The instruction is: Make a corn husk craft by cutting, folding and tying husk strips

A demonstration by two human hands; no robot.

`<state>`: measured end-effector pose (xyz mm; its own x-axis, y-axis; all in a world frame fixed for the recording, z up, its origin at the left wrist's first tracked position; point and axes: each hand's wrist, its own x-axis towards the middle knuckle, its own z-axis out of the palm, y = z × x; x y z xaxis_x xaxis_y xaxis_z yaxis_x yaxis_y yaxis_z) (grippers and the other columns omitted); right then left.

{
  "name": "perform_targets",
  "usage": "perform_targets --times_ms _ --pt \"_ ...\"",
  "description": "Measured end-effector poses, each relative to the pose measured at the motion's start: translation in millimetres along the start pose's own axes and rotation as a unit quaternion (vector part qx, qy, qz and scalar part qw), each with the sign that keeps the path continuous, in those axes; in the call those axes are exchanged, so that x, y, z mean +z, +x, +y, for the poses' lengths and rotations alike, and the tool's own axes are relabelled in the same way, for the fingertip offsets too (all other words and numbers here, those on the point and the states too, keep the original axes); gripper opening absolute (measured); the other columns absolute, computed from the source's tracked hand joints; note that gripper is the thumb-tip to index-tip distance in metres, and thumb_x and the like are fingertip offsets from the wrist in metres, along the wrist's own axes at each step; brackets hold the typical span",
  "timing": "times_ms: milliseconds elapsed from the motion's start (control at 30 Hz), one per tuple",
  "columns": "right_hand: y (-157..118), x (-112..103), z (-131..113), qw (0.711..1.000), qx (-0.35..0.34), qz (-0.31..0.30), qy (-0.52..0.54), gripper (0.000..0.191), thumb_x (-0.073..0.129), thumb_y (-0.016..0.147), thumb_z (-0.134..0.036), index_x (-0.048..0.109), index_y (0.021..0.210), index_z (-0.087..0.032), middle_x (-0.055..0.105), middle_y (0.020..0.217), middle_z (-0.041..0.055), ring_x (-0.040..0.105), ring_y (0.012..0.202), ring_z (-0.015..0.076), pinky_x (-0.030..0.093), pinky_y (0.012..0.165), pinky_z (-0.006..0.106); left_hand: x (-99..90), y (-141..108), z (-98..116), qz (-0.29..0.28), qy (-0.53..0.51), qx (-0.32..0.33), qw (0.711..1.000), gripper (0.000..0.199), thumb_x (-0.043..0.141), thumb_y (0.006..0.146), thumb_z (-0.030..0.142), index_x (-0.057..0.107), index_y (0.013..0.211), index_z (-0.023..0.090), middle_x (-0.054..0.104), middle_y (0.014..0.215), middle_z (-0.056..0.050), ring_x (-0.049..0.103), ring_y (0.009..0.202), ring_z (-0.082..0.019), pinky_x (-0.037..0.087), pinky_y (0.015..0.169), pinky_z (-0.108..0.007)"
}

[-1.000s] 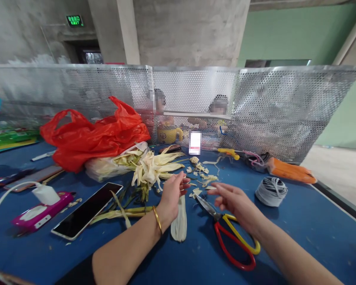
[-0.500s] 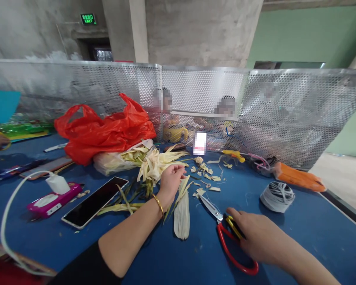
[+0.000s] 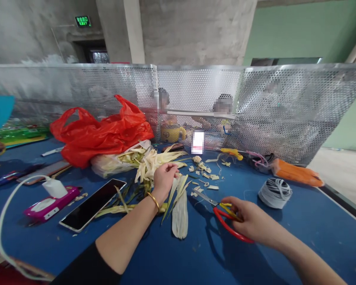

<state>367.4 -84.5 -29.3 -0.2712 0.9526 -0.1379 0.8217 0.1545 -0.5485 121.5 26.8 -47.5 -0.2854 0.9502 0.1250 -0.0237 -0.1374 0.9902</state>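
Observation:
My right hand (image 3: pixel 250 219) grips a pair of scissors (image 3: pixel 209 198) with red loop handles; a yellow piece also shows under its fingers. The scissors are raised, with their shadow on the table and their blades pointing left. My left hand (image 3: pixel 165 178), a gold bangle on its wrist, has its fingertips pinched together just above pale corn husk strips (image 3: pixel 180 213). Whatever is between those fingertips is too small to make out. Behind the left hand sits a bunch of dried husks (image 3: pixel 150 160). Small husk scraps (image 3: pixel 206 174) are scattered right of it.
To the left lie a black-screened phone (image 3: pixel 91 206), a purple power strip (image 3: pixel 52 204) with a white charger, and a red plastic bag (image 3: pixel 102 132). At the right are a spool of grey cord (image 3: pixel 275 194) and an orange packet (image 3: pixel 298 173). A perforated metal screen (image 3: pixel 284 114) stands behind.
My right hand has lifted the scissors off the table, slightly up and left, and their handles have tilted. My left hand stays pinched at the husks. The view has shifted a little.

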Motion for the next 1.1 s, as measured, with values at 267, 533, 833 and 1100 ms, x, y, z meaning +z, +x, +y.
perform_targets --times_ms 267,533,833,1100 --pt "8.0 -14.5 23.6 0.978 0.026 -0.081 0.192 0.038 0.056 0.069 -0.021 0.062 0.106 -0.017 0.061 0.070 -0.0024 0.051 0.057 0.0114 0.036 0.053 0.022 -1.2 2.8 -5.1 -0.063 0.082 0.023 0.994 0.015 0.060 0.071 0.033 0.063 0.072 0.018 0.065 0.069 -0.002 0.057 0.056 -0.012 0.040 0.055 -0.022" --pt "28.3 -0.6 43.2 0.984 0.087 0.148 0.046 0.048 0.052 0.078 -0.034 0.049 0.123 -0.016 0.059 0.068 -0.0017 0.058 0.061 0.0175 0.040 0.054 0.027 -4.9 -9.1 0.9 -0.183 0.311 0.090 0.928 0.024 0.076 0.055 0.033 0.057 0.045 0.022 0.057 0.052 -0.001 0.055 0.061 -0.019 0.035 0.061 -0.027" --pt "16.0 9.6 17.4 0.961 0.030 0.108 -0.253 0.029 0.045 0.085 -0.019 0.056 0.112 -0.015 0.067 0.099 0.0135 0.066 0.086 0.0267 0.044 0.067 0.032 -3.6 -18.3 2.1 -0.202 0.413 0.121 0.879 0.020 0.069 0.055 0.015 0.053 0.044 0.021 0.057 0.054 -0.001 0.058 0.065 -0.020 0.036 0.062 -0.027" --pt "7.9 20.1 1.4 0.874 -0.250 0.306 -0.284 0.043 0.051 0.090 -0.024 0.047 0.132 -0.016 0.057 0.127 0.0154 0.055 0.116 0.0256 0.047 0.095 0.038 12.2 -45.7 20.4 -0.336 0.008 -0.187 0.923 0.028 0.068 0.067 0.045 0.055 0.069 0.020 0.068 0.067 -0.004 0.057 0.049 -0.014 0.030 0.045 -0.022"
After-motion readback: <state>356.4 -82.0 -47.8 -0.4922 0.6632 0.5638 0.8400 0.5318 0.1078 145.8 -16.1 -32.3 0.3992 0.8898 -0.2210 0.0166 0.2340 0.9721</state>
